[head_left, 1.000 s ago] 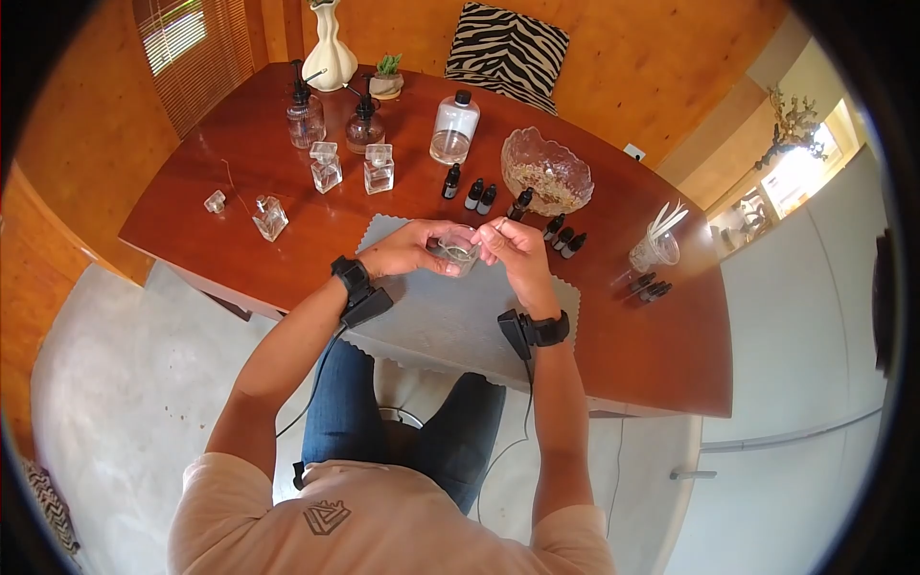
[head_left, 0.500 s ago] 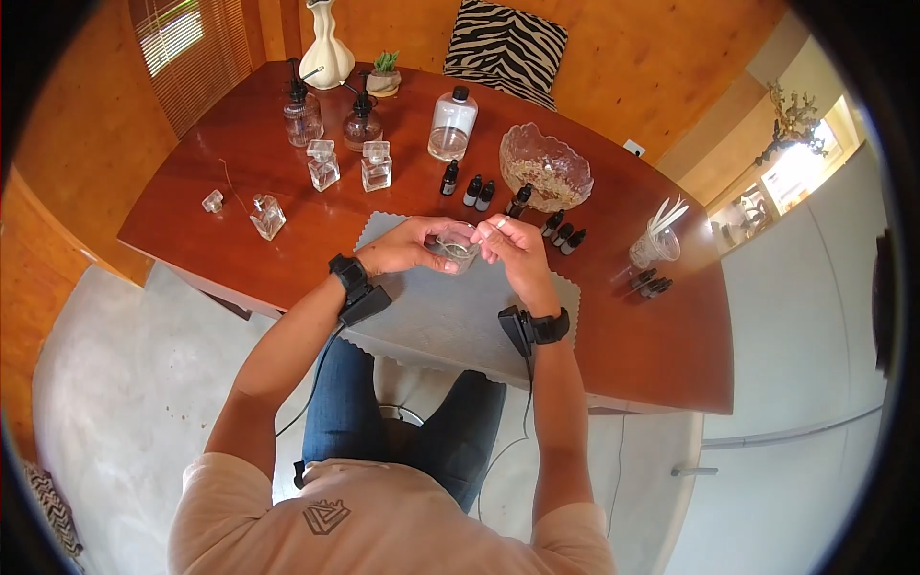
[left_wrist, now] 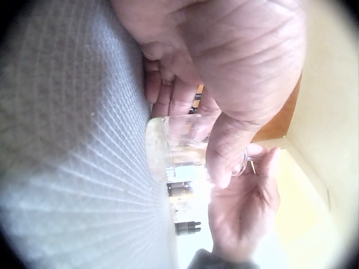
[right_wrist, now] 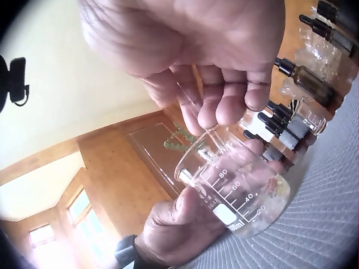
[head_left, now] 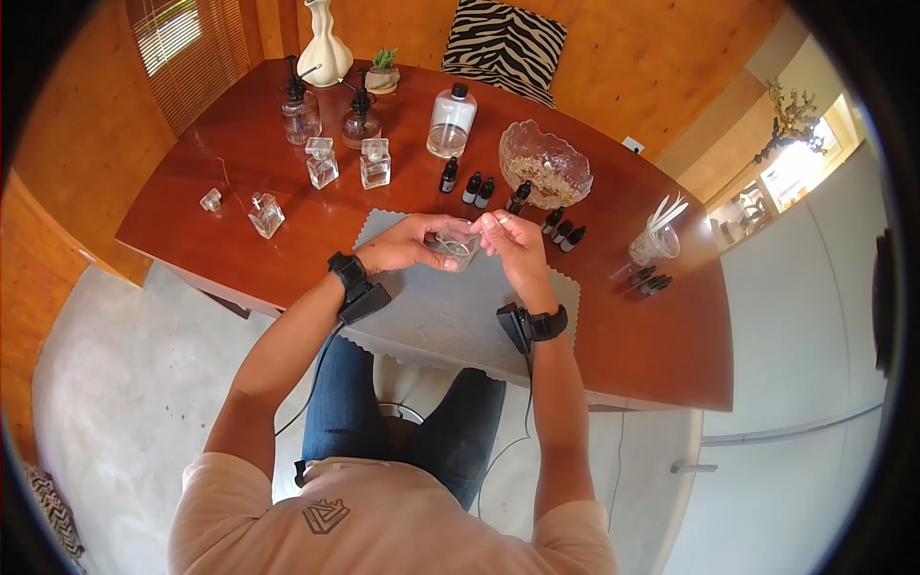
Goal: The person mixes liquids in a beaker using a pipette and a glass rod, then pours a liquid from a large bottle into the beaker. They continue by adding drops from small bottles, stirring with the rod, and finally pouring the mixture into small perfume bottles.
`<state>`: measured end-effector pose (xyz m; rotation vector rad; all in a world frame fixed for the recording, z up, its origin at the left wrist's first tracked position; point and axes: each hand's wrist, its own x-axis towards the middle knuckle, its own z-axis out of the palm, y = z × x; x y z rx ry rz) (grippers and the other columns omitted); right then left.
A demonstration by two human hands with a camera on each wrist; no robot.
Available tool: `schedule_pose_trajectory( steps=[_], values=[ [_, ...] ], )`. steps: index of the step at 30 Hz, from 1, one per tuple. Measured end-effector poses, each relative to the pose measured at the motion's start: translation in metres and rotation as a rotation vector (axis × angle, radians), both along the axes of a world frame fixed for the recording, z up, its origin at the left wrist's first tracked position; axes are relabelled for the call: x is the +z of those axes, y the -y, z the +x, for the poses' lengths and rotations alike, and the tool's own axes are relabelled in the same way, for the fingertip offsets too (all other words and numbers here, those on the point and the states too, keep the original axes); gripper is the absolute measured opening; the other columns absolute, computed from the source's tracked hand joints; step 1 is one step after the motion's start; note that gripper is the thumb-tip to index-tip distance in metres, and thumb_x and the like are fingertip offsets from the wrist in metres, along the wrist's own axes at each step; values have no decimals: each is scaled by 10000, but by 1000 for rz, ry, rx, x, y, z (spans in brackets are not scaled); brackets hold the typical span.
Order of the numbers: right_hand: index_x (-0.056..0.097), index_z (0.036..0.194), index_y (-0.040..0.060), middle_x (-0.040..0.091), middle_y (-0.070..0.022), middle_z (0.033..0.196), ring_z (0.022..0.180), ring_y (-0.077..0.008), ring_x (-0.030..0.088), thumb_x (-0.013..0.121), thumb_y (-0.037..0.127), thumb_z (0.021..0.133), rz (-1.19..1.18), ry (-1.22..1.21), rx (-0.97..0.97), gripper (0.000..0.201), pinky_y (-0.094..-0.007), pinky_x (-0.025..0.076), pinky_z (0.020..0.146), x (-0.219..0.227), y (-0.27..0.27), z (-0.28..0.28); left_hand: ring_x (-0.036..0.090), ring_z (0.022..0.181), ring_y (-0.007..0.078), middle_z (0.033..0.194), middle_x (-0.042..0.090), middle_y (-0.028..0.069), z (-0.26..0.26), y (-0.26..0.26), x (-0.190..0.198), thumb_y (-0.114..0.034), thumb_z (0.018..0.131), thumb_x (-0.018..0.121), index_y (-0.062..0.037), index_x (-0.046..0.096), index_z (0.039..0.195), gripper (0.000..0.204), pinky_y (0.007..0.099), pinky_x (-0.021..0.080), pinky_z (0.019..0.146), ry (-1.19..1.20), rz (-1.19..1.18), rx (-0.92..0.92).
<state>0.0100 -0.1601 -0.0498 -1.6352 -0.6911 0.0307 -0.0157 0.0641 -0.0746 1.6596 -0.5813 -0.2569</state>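
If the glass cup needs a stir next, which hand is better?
Probably the right hand: it is at the mouth of the beaker, pinching what looks like a thin clear stick. The left hand is busy gripping the beaker's side.

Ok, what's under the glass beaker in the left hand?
A gray mat lies beneath the beaker, spread over the wooden table. The patch directly below the beaker, held by the left hand, is covered and can't be seen.

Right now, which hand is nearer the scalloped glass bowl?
Right. The right hand is on the person's side of the scalloped glass bowl; the left hand, gripping the graduated beaker, is farther left.
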Motion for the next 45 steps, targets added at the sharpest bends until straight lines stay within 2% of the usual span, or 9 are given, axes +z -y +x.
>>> schedule_pose_trajectory(
  steps=[26, 32, 40, 43, 45],
  values=[
    [706, 929, -15, 635, -16, 737, 675, -79, 549, 607, 260, 1040, 30, 38, -37, 312, -256, 456, 623, 0, -2, 0, 564, 1260, 196, 1334, 637, 92, 1, 0, 1, -113, 827, 833, -77, 547, 1447, 684, 352, 435, 1080, 29, 45, 5],
    [710, 932, -13, 640, -19, 738, 673, -79, 548, 615, 258, 1035, 21, 39, -27, 306, -253, 457, 624, -3, -3, 1, 560, 1281, 208, 1339, 637, 87, 0, 1, 2, -136, 798, 854, -24, 559, 1407, 685, 360, 405, 1113, -49, -14, 10],
    [702, 908, -9, 593, -4, 710, 661, -75, 499, 613, 264, 1036, 49, -54, 26, 315, -250, 425, 611, 1, -1, -2, 578, 1246, 191, 1317, 652, 84, 1, 0, 0, -103, 836, 820, -70, 549, 1439, 662, 343, 442, 1065, -9, 16, -10],
    [697, 890, -4, 589, -2, 709, 665, -74, 507, 611, 271, 1038, 37, 48, -32, 324, -246, 422, 612, 4, -4, -3, 577, 1249, 192, 1314, 654, 85, 2, 0, -3, -107, 834, 822, -73, 553, 1436, 661, 344, 444, 1063, -5, 9, 1],
    [700, 895, -4, 596, -5, 719, 668, -75, 515, 612, 269, 1037, 45, -20, 43, 320, -248, 426, 613, 3, 0, -1, 576, 1252, 194, 1318, 652, 87, 1, 0, -1, -111, 832, 825, -73, 553, 1435, 663, 346, 445, 1062, 0, 11, 0]
  ],
)
